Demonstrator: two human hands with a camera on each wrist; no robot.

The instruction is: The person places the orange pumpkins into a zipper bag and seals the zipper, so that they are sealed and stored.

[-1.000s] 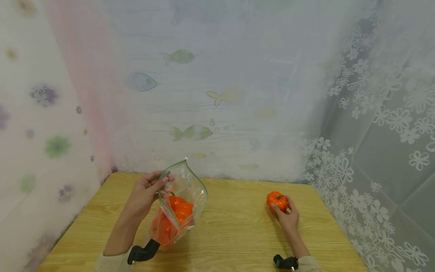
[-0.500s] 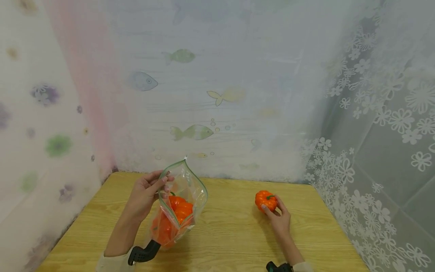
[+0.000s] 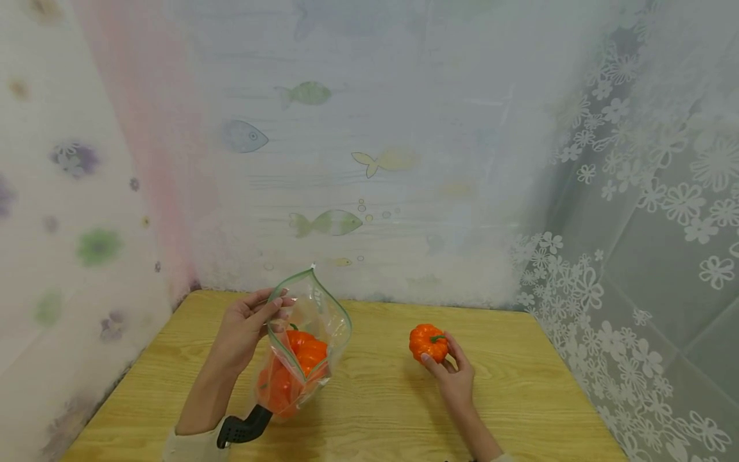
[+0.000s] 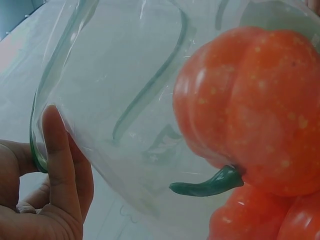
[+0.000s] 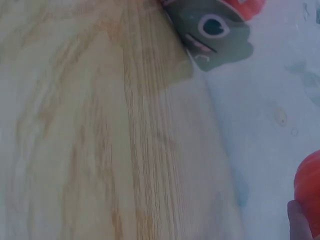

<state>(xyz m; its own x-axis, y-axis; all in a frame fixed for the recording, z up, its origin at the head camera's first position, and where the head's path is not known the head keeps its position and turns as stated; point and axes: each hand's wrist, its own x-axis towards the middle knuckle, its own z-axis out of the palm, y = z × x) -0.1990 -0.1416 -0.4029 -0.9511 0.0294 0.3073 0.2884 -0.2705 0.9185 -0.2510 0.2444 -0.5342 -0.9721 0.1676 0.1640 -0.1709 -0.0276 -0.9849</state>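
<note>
My left hand (image 3: 239, 330) pinches the rim of a clear zip bag (image 3: 331, 314) with a green seal line, and the bag's mouth gapes. Inside it, an orange toy pumpkin (image 3: 310, 351) lies against more orange shapes (image 3: 278, 386). The left wrist view shows the left hand (image 4: 55, 190) at the bag's edge, near a pumpkin (image 4: 255, 105) with a green stem (image 4: 210, 184). Off to the right, my right hand (image 3: 460, 384) grips another small orange pumpkin (image 3: 426, 344) between thumb and fingers, above the table. Only a sliver of that pumpkin (image 5: 311, 185) enters the right wrist view.
The wooden table (image 3: 375, 391) backs onto a curtain (image 3: 450, 212) printed with fish. A flowered sheet (image 3: 652, 308) hangs along the right side. In the right wrist view a grey-green cartoon face (image 5: 212, 32) appears near the top.
My right hand has moved left across the table with its pumpkin, closer to the bag. The left hand and the bag have stayed almost still.
</note>
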